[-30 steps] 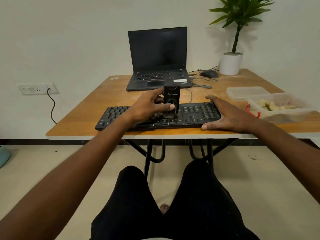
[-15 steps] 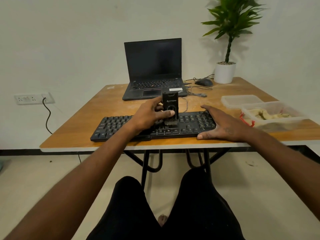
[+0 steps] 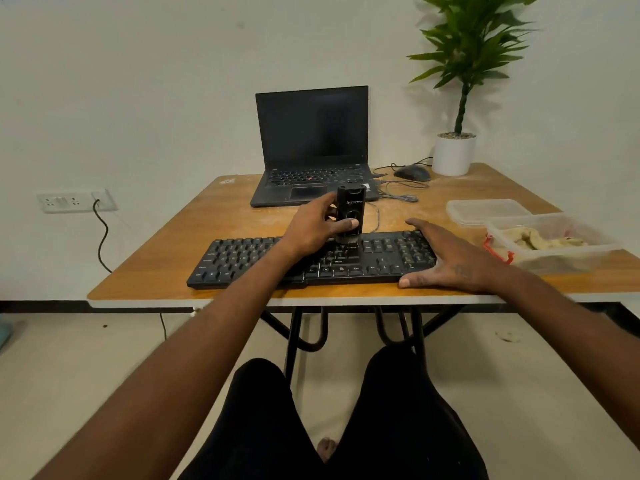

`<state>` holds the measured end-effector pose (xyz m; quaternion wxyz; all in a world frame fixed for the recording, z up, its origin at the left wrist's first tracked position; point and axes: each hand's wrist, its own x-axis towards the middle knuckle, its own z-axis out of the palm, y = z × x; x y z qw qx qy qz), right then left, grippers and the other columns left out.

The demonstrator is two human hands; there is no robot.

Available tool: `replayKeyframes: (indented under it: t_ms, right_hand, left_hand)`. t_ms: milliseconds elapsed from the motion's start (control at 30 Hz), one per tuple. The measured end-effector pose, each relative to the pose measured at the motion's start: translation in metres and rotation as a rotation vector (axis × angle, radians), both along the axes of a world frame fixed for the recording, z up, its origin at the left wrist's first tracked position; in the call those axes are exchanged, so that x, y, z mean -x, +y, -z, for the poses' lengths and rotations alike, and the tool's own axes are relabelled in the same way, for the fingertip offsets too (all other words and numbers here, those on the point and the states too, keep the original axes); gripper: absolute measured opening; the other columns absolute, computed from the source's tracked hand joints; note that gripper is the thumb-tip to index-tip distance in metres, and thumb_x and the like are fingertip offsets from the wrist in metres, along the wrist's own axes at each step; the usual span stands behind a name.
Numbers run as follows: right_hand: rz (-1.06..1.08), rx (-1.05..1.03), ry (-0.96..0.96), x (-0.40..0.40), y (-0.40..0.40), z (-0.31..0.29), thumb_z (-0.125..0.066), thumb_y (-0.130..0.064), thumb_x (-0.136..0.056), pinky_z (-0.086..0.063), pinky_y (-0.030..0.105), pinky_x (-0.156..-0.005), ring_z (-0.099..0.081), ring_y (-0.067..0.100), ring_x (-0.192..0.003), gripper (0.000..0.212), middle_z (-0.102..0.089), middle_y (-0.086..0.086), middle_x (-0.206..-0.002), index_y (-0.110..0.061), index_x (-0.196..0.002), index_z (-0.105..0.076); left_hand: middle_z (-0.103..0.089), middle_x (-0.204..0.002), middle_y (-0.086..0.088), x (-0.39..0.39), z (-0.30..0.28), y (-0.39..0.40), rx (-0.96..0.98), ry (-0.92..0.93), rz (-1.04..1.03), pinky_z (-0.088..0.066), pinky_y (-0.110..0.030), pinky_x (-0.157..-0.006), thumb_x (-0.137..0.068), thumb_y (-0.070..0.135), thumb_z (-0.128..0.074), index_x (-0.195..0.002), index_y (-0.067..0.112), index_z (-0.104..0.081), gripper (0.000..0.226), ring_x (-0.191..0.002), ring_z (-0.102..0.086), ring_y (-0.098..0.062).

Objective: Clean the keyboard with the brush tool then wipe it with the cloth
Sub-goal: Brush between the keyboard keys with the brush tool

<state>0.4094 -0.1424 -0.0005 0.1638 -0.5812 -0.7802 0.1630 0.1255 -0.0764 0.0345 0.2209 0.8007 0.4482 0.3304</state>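
A black keyboard (image 3: 263, 258) lies along the near edge of the wooden table (image 3: 221, 220). My left hand (image 3: 313, 226) grips an upright black brush tool (image 3: 352, 207), whose bristles touch the keys near the keyboard's upper middle. My right hand (image 3: 446, 258) lies flat with straight fingers on the keyboard's right end, thumb at the front edge. A crumpled beige cloth (image 3: 533, 239) sits inside a clear plastic tub at the right.
An open black laptop (image 3: 311, 150) stands behind the keyboard. A mouse (image 3: 412, 173) with loose cables and a white potted plant (image 3: 453, 152) are at the back right. The clear tub (image 3: 588, 252) and its lid (image 3: 485, 211) occupy the right edge.
The brush in my left hand has shifted slightly toward the keyboard's back rows. The camera has tilted upward, so the table appears lower. My right hand stays put.
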Motion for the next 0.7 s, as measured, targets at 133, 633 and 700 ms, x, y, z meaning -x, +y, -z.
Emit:
replayKeyframes:
  t_ms: [133,633,700]
  right_hand:
    - [-0.031,0.027,0.007,-0.001,-0.002,-0.005,-0.075,-0.083,-0.058,-0.035,0.040,-0.113,-0.031,0.017,-0.143,0.129,-0.017,-0.005,-0.163,-0.042,-0.156,-0.002]
    - [0.001,0.032,-0.027,-0.003,-0.001,-0.001,-0.074,-0.085,-0.055,-0.034,0.042,-0.115,-0.027,0.017,-0.146,0.135,-0.014,-0.005,-0.165,-0.038,-0.158,0.001]
    - [-0.006,0.030,-0.020,-0.003,-0.001,-0.002,-0.076,-0.081,-0.058,-0.034,0.040,-0.115,-0.027,0.016,-0.146,0.133,-0.014,-0.006,-0.165,-0.037,-0.158,0.001]
  left_hand:
    - [-0.062,-0.149,-0.005,0.010,0.005,-0.007,0.049,-0.047,0.074,-0.046,-0.015,-0.090,-0.095,0.030,-0.078,-0.150,0.020,-0.052,0.062,-0.131,-0.054,-0.011]
    - [-0.070,-0.126,-0.002,-0.010,0.005,0.007,-0.061,0.011,0.032,-0.049,-0.017,-0.076,-0.097,0.033,-0.076,-0.151,0.020,-0.052,0.060,-0.090,-0.061,0.003]
    - [-0.069,-0.120,0.001,-0.010,0.005,0.001,-0.045,0.000,0.049,-0.053,-0.020,-0.076,-0.097,0.033,-0.077,-0.151,0.021,-0.051,0.062,-0.090,-0.063,-0.001]
